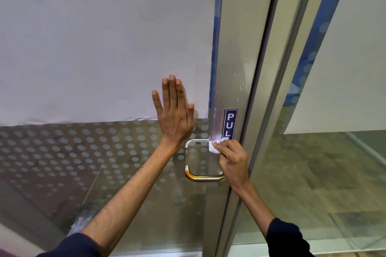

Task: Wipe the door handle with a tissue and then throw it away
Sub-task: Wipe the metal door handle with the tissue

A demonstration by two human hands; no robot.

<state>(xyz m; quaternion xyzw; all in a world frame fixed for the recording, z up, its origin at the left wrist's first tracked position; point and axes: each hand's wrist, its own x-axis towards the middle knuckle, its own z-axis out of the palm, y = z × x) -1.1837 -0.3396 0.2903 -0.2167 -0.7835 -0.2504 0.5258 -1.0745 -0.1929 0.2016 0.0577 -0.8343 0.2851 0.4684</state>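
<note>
A metal U-shaped door handle (198,178) is fixed to the glass door at its metal frame. My right hand (232,161) holds a crumpled white tissue (215,146) pressed against the handle's upper bar where it meets the frame. The tissue hides that end of the bar. My left hand (174,112) lies flat on the glass above and left of the handle, fingers spread and pointing up, holding nothing.
A blue PULL sticker (229,123) sits on the metal door frame (234,69) just above the tissue. The glass door (94,152) has a dotted frosted band and white paper above. A second glass panel (334,162) stands to the right.
</note>
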